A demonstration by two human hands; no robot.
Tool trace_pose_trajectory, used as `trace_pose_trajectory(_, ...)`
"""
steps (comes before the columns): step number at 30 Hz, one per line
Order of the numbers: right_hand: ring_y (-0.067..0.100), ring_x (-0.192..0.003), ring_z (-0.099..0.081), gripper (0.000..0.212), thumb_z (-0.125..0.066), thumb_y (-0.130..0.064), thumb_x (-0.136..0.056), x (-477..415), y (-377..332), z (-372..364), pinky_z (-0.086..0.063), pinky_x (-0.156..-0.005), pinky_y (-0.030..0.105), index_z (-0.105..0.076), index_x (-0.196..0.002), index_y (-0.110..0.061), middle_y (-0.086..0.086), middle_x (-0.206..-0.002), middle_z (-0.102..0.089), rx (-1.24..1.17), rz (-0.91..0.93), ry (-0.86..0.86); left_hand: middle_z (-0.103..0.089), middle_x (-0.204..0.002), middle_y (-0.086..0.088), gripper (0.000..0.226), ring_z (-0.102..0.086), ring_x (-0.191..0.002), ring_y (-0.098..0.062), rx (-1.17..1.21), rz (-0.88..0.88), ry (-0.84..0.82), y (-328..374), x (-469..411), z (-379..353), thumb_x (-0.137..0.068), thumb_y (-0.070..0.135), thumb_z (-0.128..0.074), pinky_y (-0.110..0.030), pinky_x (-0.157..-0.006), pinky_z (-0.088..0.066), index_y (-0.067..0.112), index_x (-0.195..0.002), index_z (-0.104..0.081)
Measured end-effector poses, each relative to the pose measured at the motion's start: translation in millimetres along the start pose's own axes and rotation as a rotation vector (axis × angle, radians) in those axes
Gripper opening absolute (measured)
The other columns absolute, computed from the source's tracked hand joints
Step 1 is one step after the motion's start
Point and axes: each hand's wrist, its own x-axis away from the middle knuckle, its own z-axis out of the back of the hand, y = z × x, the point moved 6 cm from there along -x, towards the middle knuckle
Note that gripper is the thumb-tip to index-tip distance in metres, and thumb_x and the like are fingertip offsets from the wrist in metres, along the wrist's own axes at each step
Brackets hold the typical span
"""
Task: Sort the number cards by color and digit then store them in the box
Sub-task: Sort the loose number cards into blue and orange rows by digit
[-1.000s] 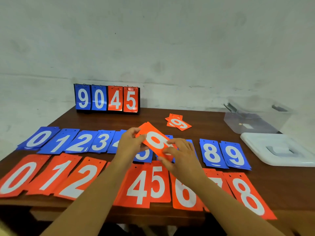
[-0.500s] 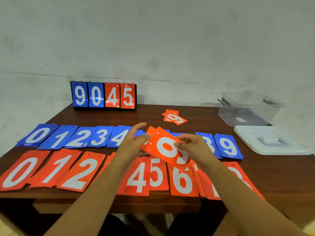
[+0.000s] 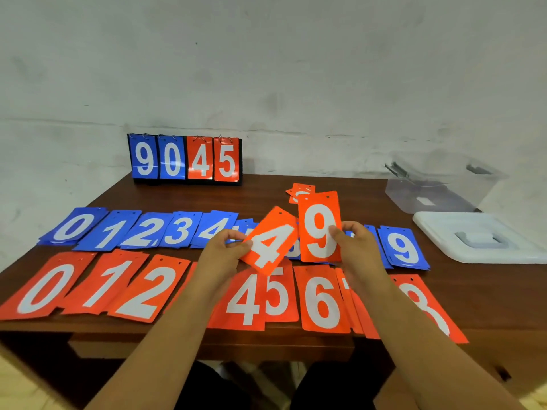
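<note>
1. Hands
- The left hand [image 3: 225, 247] pinches the orange 4 card [image 3: 270, 242] at its lower left edge. The card is tilted to the right and held above the bench [image 3: 207, 196].
- The right hand [image 3: 358, 247] pinches the orange 9 card [image 3: 319, 229] at its right edge. The card is upright, and its left edge meets the upper right corner of the 4.

2. Legible markings
- The flip scoreboard [image 3: 185, 158] stands at the rear left of the bench. It reads 9 0 on blue panels and 4 5 on orange panels, all hung on rings.
- The blue row [image 3: 111, 232] lies flat mid-bench. From the left it reads 0, 1, 2, 3, 4, and the right end reads 9. The hands and held cards block the digits in between.
- The orange row [image 3: 149, 291] lies along the near edge. It reads 0, 1, 2, then 4, 5, 6. The left forearm covers the position after 2. The 7 and 8 show only in part beside and under the right forearm.
- Several positions in both rows show stacked edges.

3. Surroundings
- A small orange pile [image 3: 300, 190] lies behind the held 9. Its digit cannot be read.
- The clear box [image 3: 438, 187] sits open at the rear right. It shows a small white patch with no readable text.
- The white lid [image 3: 479, 238] lies flat just in front of the box, with its handle recess facing up.
</note>
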Motion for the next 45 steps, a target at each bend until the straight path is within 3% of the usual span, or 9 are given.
trace_pose_trajectory(8,0.021,-0.091,-0.070,0.008,-0.062,-0.026,-0.094,21,12,-26,-0.058,-0.084,0.047,-0.063,-0.095,-0.018,0.002,-0.095,-0.071,-0.167,-0.215,-0.120,-0.067,-0.115,-0.009,0.031,-0.070,-0.096,-0.028,0.090,0.004,-0.018,-6,10,-15,-0.092,0.001,-0.061,-0.044,-0.074,-0.061,0.025,-0.108,-0.050)
trace_pose_trajectory(11,0.018,-0.085,-0.069,0.005,-0.064,-0.024,-0.092,22,11,-23,-0.059,-0.076,0.043,-0.061,-0.094,-0.020,0.000,-0.091,-0.069,-0.229,-0.217,-0.057,-0.066,-0.113,-0.003,0.032,-0.070,-0.094,-0.023,-0.033,-0.062,0.048,-2,15,-16,-0.093,0.002,-0.060,-0.036,-0.065,-0.062,0.023,-0.113,-0.048)
trace_pose_trajectory(15,0.016,-0.083,-0.069,0.005,-0.066,-0.024,-0.091,24,10,-17,-0.059,-0.076,0.041,-0.063,-0.093,-0.020,-0.004,-0.087,-0.070,-0.281,-0.169,-0.033,-0.062,-0.122,-0.003,0.031,-0.068,-0.101,-0.027,-0.198,-0.114,0.138,2,20,-10,-0.095,0.004,-0.058,-0.042,-0.074,-0.061,0.025,-0.115,-0.045)
trace_pose_trajectory(21,0.020,-0.084,-0.072,0.011,-0.066,-0.024,-0.091,35,19,-37,-0.060,-0.074,0.039,-0.065,-0.095,-0.015,0.000,-0.090,-0.073,-0.187,-0.208,-0.107,-0.067,-0.117,-0.008,0.012,-0.068,-0.102,-0.029,0.078,-0.003,-0.055,0,30,-28,-0.096,0.015,-0.058,-0.051,-0.085,-0.058,0.019,-0.108,-0.060)
trace_pose_trajectory(24,0.016,-0.078,-0.072,0.014,-0.066,-0.024,-0.091,38,20,-44,-0.060,-0.063,0.033,-0.063,-0.099,-0.013,-0.003,-0.086,-0.071,-0.138,-0.177,-0.105,-0.072,-0.109,-0.004,0.016,-0.072,-0.094,-0.023,-0.046,-0.068,-0.057,0,35,-22,-0.092,0.022,-0.065,-0.047,-0.080,-0.060,0.020,-0.108,-0.060)
trace_pose_trajectory(27,0.015,-0.080,-0.071,0.012,-0.063,-0.027,-0.093,37,20,-43,-0.059,-0.062,0.030,-0.063,-0.096,-0.016,-0.004,-0.088,-0.071,-0.060,-0.132,-0.069,-0.070,-0.109,0.003,0.015,-0.070,-0.087,-0.011,-0.207,-0.152,0.016,4,35,1,-0.093,0.016,-0.064,-0.026,-0.062,-0.059,0.022,-0.106,-0.059)
trace_pose_trajectory(33,0.014,-0.081,-0.067,0.011,-0.058,-0.024,-0.096,44,40,-38,-0.057,-0.065,0.030,-0.060,-0.099,-0.013,0.002,-0.096,-0.069,-0.050,-0.222,-0.026,-0.060,-0.119,0.007,0.029,-0.055,-0.098,-0.007,-0.777,-0.209,0.023,-5,39,39,-0.089,0.024,-0.069,-0.012,-0.068,-0.043,0.032,-0.116,-0.060)
trace_pose_trajectory(40,0.018,-0.090,-0.065,0.009,-0.057,-0.025,-0.097,63,62,-47,-0.057,-0.080,0.038,-0.059,-0.102,-0.018,0.000,-0.104,-0.064,0.001,-0.243,-0.079,-0.054,-0.141,0.002,0.037,-0.050,-0.126,-0.015,-1.137,-0.259,-0.056,-18,54,30,-0.097,0.027,-0.058,-0.027,-0.107,-0.038,0.028,-0.134,-0.058)
trace_pose_trajectory(45,0.019,-0.097,-0.064,0.016,-0.058,-0.026,-0.096,61,61,-37,-0.057,-0.083,0.040,-0.058,-0.110,-0.018,0.003,-0.116,-0.065,0.032,-0.236,-0.043,-0.048,-0.140,0.001,0.039,-0.036,-0.135,-0.019,-1.391,-0.327,-0.096,-25,50,20,-0.098,0.035,-0.052,-0.033,-0.113,-0.030,0.034,-0.137,-0.054)
